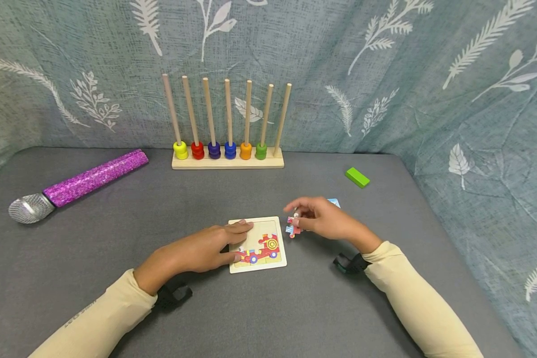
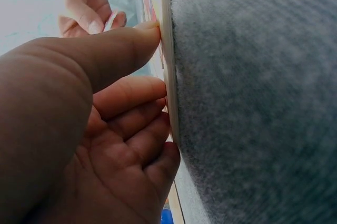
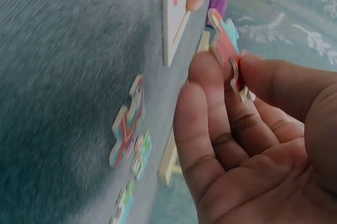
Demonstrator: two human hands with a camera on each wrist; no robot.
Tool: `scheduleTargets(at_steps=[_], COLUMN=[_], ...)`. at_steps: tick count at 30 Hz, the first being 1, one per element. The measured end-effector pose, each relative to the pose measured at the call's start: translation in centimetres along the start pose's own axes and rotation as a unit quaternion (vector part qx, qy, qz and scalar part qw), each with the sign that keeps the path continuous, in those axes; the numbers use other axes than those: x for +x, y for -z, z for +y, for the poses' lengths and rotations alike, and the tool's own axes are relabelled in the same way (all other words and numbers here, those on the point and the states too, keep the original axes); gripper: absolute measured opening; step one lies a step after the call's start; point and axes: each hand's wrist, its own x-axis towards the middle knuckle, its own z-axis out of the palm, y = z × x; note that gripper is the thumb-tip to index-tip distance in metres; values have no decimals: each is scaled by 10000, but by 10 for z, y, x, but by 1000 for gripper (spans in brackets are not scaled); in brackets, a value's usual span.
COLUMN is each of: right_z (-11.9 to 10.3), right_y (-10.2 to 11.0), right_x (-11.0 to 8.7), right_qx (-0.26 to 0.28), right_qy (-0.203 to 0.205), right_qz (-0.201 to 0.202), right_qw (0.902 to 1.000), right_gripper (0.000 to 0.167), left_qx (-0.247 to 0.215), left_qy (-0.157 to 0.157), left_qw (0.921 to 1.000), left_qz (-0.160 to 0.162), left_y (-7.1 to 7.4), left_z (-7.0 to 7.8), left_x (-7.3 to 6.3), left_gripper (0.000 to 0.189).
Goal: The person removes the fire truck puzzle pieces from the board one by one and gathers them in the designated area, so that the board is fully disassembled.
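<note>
In the head view a square wooden jigsaw board [image 1: 259, 269] lies on the table, with several red and yellow car pieces fitted along its lower and right parts. My left hand [image 1: 206, 247] rests on its left side, thumb near the lower corner and fingers at the upper part. Just right of the board my right hand [image 1: 324, 217] holds up a puzzle piece [image 1: 291, 230] coloured red and light blue. The right wrist view shows this piece [image 3: 225, 44] pinched between thumb and fingertips. Loose puzzle pieces [image 3: 124, 134] lie on the table below that hand, mostly hidden in the head view.
A wooden rack [image 1: 228, 165] with upright pegs and coloured beads stands at the back. Left lies a microphone [image 1: 96, 179] with a glittery purple handle. A green block [image 1: 357, 177] is at the back right. A patterned curtain [image 1: 304, 59] hangs behind the table.
</note>
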Motion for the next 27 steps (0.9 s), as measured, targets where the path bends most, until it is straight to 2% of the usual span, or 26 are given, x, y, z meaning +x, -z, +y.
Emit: scheduleTargets(at_steps=[5,11,20,27], right_z=[4,8,16,25], right_y=[5,11,16,24], right_x=[-5,-10,-18,-24], right_qx=[-49,-489,70,-192], right_qy=[-42,18,-142,-187], right_qz=[229,353,504,602], right_qw=[9997,9982,9986,9978], right_gripper=[10,18,19,19], left_qx=[29,100,94,79], left_qy=[14,-45,-71,-81], left_qw=[10000,9999,9999,9999], left_qz=[-22,-22,30,20], left_y=[1,0,0,1], left_z=[0,-1,-1,1], left_x=[0,-1,-3,-3], left_gripper=[52,52,51,50])
